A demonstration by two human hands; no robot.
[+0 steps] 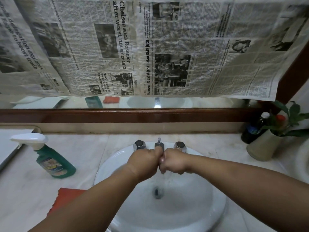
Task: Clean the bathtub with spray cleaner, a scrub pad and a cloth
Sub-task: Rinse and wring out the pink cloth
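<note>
Newspaper sheets (167, 47) cover the mirror. Marble counter (25, 190), white basin (184, 211) set in it. Left hand (143, 162) and right hand (174, 162) over the basin, knuckles touching under the running tap (159, 144); fingers curled into fists, nothing visible in either. Green spray bottle (53, 161) upright on the counter left of the basin. Red cloth (65, 196) lies near it, partly under the left forearm.

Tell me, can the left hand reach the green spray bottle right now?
Probably yes. The green spray bottle stands on the counter left of the sink, with only bare counter between it and the left hand. That hand is under the tap, touching the right hand.
</note>
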